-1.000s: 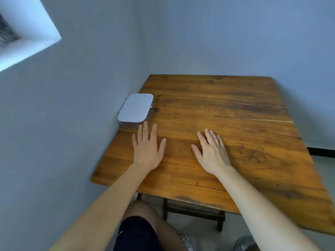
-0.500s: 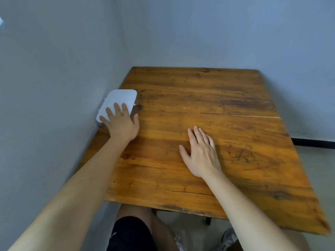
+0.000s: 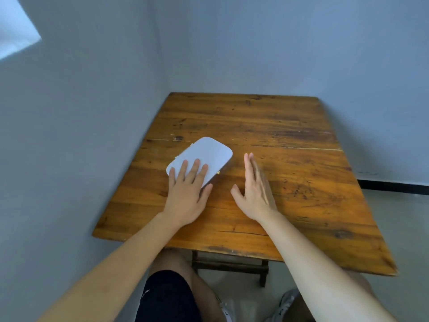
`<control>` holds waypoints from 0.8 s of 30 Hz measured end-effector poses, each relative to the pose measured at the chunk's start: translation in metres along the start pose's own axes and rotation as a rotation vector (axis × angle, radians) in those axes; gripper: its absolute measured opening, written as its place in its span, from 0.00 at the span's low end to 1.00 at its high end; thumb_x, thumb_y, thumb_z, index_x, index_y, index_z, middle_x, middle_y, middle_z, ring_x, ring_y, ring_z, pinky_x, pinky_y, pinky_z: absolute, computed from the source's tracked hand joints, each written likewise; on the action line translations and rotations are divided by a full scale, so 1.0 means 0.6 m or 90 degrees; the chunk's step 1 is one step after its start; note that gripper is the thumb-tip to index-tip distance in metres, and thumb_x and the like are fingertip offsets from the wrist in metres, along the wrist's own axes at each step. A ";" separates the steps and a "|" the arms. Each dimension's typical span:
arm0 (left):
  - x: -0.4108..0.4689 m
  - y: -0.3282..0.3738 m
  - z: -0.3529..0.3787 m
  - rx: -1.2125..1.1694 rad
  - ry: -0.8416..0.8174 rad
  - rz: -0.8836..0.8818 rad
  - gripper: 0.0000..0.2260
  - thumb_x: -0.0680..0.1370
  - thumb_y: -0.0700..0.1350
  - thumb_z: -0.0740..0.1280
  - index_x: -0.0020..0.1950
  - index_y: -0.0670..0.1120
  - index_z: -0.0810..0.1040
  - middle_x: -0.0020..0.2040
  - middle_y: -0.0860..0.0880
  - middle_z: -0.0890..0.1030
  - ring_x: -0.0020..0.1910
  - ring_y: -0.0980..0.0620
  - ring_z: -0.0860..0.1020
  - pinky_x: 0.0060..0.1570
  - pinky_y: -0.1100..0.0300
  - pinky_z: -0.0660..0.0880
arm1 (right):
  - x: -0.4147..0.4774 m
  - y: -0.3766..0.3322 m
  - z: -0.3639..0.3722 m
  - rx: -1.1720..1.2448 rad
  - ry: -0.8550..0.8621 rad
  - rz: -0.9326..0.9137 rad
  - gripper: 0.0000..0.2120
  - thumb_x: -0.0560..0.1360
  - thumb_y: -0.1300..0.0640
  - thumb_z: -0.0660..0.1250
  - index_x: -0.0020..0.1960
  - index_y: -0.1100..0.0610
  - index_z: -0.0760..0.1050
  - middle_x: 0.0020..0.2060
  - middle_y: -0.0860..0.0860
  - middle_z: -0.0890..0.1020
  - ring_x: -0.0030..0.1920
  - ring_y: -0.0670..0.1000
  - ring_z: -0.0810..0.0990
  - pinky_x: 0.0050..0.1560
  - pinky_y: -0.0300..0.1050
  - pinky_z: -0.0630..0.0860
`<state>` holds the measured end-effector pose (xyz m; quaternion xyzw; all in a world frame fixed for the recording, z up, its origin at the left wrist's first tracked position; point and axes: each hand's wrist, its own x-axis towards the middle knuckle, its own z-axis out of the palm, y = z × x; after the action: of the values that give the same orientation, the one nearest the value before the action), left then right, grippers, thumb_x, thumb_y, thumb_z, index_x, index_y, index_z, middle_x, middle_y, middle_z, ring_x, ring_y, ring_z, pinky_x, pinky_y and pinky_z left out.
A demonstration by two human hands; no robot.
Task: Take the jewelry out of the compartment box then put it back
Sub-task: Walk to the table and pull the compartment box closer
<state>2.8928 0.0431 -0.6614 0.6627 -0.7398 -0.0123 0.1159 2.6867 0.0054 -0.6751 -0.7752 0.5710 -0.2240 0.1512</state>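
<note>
A white compartment box (image 3: 206,154) with rounded corners lies shut on the wooden table (image 3: 290,173), turned at an angle near the left middle. A small gold clasp shows on its near right side. My left hand (image 3: 188,194) rests flat on the box's near corner, fingers spread over the lid and thumb against its side. My right hand (image 3: 255,189) stands on edge just right of the box, fingers straight and together, a small gap away from it. No jewelry is visible; the lid hides the inside.
Blue-grey walls close in along the table's left and far edges. The table's near edge runs above my knees and a wooden stool frame (image 3: 229,266) beneath. A bright window ledge (image 3: 16,36) sits high at the left.
My left hand has slid the box from the left wall edge toward the table's middle, turning it. My right hand has lifted from lying flat to standing on its edge.
</note>
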 end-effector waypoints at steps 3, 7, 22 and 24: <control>-0.037 0.028 -0.004 -0.024 -0.018 0.083 0.28 0.81 0.61 0.40 0.80 0.54 0.52 0.81 0.50 0.52 0.80 0.46 0.46 0.77 0.40 0.43 | -0.031 -0.001 -0.007 0.021 0.002 -0.031 0.44 0.79 0.49 0.63 0.79 0.48 0.32 0.80 0.52 0.38 0.80 0.51 0.42 0.78 0.55 0.51; -0.052 0.017 -0.006 -0.065 -0.018 0.086 0.32 0.79 0.68 0.47 0.80 0.56 0.49 0.82 0.50 0.48 0.80 0.49 0.43 0.78 0.44 0.41 | -0.070 0.002 -0.012 -0.007 -0.012 -0.043 0.46 0.79 0.46 0.63 0.76 0.43 0.26 0.78 0.49 0.32 0.79 0.50 0.38 0.78 0.52 0.49; 0.003 0.002 -0.068 -0.613 0.092 -0.234 0.37 0.71 0.74 0.60 0.73 0.53 0.69 0.71 0.49 0.73 0.69 0.49 0.72 0.66 0.46 0.72 | -0.089 -0.002 -0.020 -0.133 -0.104 -0.077 0.47 0.76 0.29 0.55 0.77 0.44 0.26 0.73 0.48 0.22 0.79 0.54 0.39 0.76 0.50 0.46; 0.024 0.005 -0.076 -0.737 0.137 -0.301 0.35 0.71 0.73 0.61 0.71 0.53 0.70 0.66 0.48 0.76 0.63 0.49 0.76 0.56 0.53 0.78 | -0.088 -0.002 -0.019 -0.144 -0.106 -0.077 0.46 0.76 0.28 0.54 0.77 0.44 0.27 0.73 0.49 0.21 0.79 0.55 0.39 0.75 0.49 0.45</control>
<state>2.8972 0.0355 -0.6143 0.6356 -0.4314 -0.3688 0.5234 2.6688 0.0564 -0.6740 -0.8361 0.5305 -0.1014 0.0960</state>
